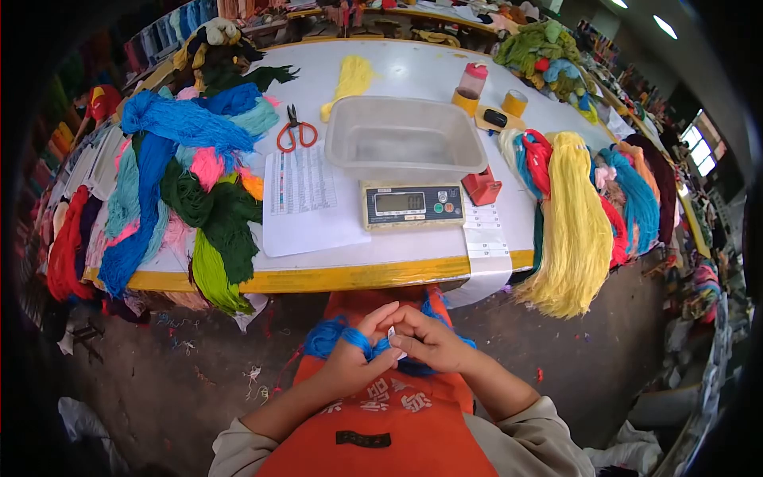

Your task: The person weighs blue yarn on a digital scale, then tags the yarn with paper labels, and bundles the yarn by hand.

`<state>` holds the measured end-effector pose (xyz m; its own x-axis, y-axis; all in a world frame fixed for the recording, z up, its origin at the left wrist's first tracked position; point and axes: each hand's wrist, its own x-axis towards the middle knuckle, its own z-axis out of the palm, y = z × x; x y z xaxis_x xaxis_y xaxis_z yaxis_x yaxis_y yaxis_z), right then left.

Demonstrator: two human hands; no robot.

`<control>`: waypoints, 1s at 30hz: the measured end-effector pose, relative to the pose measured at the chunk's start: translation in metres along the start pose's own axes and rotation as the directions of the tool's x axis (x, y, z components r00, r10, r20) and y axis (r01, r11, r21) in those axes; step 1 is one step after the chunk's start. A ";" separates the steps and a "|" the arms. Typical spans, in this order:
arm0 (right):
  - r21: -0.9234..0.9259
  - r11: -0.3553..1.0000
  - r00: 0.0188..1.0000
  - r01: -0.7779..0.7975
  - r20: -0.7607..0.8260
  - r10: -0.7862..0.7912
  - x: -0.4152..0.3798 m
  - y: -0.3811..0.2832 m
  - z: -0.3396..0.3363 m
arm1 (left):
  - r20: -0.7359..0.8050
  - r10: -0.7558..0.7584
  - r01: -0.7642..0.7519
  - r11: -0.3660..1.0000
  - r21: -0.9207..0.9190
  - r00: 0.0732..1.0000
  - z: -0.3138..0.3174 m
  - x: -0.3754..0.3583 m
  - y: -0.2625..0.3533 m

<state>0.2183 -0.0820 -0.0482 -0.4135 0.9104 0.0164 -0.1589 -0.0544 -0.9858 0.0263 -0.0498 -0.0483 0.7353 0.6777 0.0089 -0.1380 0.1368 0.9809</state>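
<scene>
Blue yarn (324,338) lies across my lap, over the orange apron (350,425). My left hand (362,354) is wrapped round a strand bundle of it. My right hand (429,342) meets the left one, its fingers pinched on a small white label (392,334) beside the yarn. In front of me on the table stand a digital scale (413,205) with a clear plastic tub (405,168) on it. A printed sheet (306,191) lies left of the scale, and a strip of white labels (486,238) hangs over the table edge to its right.
Red-handled scissors (297,133) lie behind the sheet. Piles of yarn (191,127) cover the table's left end; yellow yarn (568,222) and other skeins hang over the right edge. A red dispenser (482,188), tape rolls (514,102) and a pink-lidded bottle (472,79) stand near the tub.
</scene>
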 end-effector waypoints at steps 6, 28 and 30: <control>-0.005 0.998 0.998 -0.055 -0.043 0.055 -0.002 -0.002 -0.003 | 0.002 0.071 -0.070 0.992 0.101 0.997 0.002 0.002 -0.002; 0.109 0.978 0.968 -0.175 -0.164 0.192 -0.006 0.016 0.009 | -0.047 0.238 -0.179 0.833 0.524 0.970 -0.004 -0.003 -0.019; 0.128 0.970 0.957 -0.206 -0.178 0.227 -0.008 0.017 0.009 | -0.047 0.226 -0.167 0.829 0.534 0.973 -0.003 -0.004 -0.021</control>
<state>0.2105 -0.0939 -0.0639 -0.2721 0.9323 -0.2381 -0.1834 -0.2932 -0.9383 0.0241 -0.0532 -0.0693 0.6532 0.7240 0.2217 0.1170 -0.3858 0.9151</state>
